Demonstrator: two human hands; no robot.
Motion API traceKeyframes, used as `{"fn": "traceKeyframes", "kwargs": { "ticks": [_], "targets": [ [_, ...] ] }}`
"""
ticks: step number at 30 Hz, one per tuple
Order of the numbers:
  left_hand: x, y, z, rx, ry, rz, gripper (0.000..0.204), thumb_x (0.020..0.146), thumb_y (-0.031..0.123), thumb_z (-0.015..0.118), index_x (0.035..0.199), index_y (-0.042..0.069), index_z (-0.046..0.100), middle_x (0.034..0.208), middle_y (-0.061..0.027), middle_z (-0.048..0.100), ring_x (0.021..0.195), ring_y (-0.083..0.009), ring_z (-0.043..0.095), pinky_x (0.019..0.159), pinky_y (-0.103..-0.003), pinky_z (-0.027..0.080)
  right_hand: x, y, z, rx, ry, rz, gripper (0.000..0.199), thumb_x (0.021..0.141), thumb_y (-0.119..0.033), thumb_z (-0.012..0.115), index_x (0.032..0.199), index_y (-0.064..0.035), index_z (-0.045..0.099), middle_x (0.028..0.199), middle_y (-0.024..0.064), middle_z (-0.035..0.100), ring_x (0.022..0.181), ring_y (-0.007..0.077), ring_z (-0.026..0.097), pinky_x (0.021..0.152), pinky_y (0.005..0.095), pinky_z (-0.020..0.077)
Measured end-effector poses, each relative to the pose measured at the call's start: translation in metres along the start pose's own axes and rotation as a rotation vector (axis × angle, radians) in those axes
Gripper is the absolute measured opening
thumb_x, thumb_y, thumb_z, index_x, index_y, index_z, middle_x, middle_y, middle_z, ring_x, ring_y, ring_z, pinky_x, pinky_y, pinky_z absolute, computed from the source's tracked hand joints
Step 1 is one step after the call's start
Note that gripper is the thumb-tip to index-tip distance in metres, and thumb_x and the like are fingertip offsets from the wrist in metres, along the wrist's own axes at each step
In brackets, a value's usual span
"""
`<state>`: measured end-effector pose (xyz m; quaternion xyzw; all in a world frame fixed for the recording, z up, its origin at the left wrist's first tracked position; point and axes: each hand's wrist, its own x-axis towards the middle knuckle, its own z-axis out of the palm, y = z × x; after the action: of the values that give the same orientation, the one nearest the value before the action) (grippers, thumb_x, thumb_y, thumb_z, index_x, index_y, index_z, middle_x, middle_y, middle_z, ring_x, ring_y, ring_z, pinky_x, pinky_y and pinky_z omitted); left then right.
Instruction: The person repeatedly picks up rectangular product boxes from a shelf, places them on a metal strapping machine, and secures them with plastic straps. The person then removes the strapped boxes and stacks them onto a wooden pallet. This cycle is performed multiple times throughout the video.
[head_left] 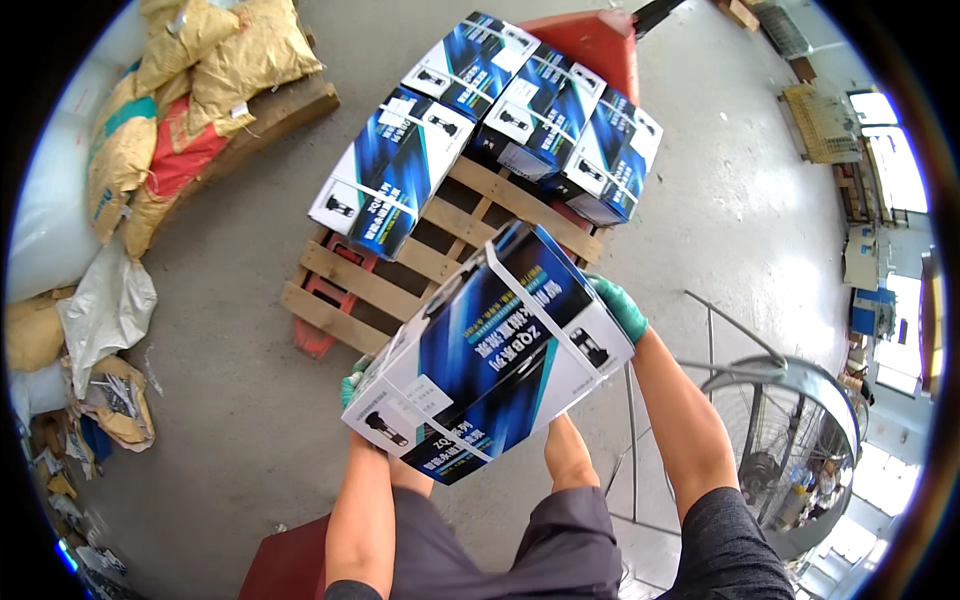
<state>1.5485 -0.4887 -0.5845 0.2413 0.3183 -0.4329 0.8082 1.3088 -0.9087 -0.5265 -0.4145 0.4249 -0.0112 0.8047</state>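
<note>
Between my two hands I carry a blue, black and white cardboard box (500, 350) bound with white straps, tilted and held in front of my legs. My left hand (355, 380), in a green glove, grips its left end; most of the fingers are hidden behind the box. Against the upper right end presses my right hand (618, 308), also green-gloved, its fingertips out of sight behind the cardboard. Ahead lies a wooden pallet (365, 285) bearing several matching boxes (395, 165) along its far and left parts. Bare slats show on its near side.
A red pallet jack (590, 45) stands at the pallet's far end, its forks under the slats. Filled sacks (235, 65) are piled on another pallet at the left. To my right is a large round floor fan (770, 450) with a metal frame. A dark red object (285, 565) sits by my left leg.
</note>
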Motion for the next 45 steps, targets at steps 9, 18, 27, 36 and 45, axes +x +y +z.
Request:
{"fn": "traceKeyframes", "kwargs": {
  "ticks": [9,18,27,36,45],
  "targets": [
    [0.224,-0.05,-0.009,-0.039,0.014,-0.024,0.049,0.091,0.035,0.045,0.126,0.011,0.07,0.135,-0.0153,0.066,0.124,-0.0393,0.061,0.108,-0.056,0.047,0.263,-0.049,-0.085,-0.114,0.026,-0.024,0.045,0.097,-0.032,0.062,0.131,-0.0025,0.066,0.122,0.0094,0.071,0.099,0.0177,0.07,0.088,0.0362,0.0573],
    [0.272,-0.086,0.035,0.447,0.228,0.301,0.068,0.102,0.056,0.051,0.155,0.016,0.036,0.148,-0.0082,0.051,0.132,-0.0273,0.054,0.113,-0.048,0.046,0.251,-0.114,-0.038,-1.945,0.203,-0.559,0.018,0.09,-0.015,0.067,0.106,-0.008,0.072,0.091,0.0126,0.066,0.076,0.0327,0.067,0.074,0.0398,0.0556],
    [0.304,0.016,0.158,1.966,0.342,1.055,0.079,0.098,0.021,0.065,0.162,0.007,0.02,0.166,-0.0199,0.027,0.151,-0.0362,0.032,0.124,-0.047,0.03,0.224,0.016,-0.055,0.032,0.463,0.262,0.081,0.093,-0.048,0.074,0.154,-0.0145,0.033,0.145,0.0138,0.051,0.126,0.0277,0.057,0.09,0.0449,0.0572],
    [0.451,0.133,0.175,2.176,0.452,0.717,0.084,0.094,0.072,0.053,0.154,0.012,0.046,0.154,-0.0179,0.049,0.142,-0.0353,0.047,0.118,-0.044,0.036,0.286,0.103,0.008,0.01,0.326,-0.087,0.102,0.088,-0.054,0.078,0.159,-0.0058,0.023,0.154,0.0113,0.041,0.139,0.0232,0.039,0.115,0.0371,0.0341],
    [0.389,0.111,0.197,1.709,-0.37,0.582,0.068,0.103,0.034,0.061,0.159,0.006,0.035,0.157,-0.0159,0.044,0.144,-0.0256,0.042,0.122,-0.037,0.03,0.263,0.066,0.014,-0.366,0.527,0.145,0.095,0.089,-0.071,0.065,0.152,-0.004,0.039,0.139,0.0187,0.058,0.122,0.0329,0.06,0.105,0.0425,0.0462]
  ]
}}
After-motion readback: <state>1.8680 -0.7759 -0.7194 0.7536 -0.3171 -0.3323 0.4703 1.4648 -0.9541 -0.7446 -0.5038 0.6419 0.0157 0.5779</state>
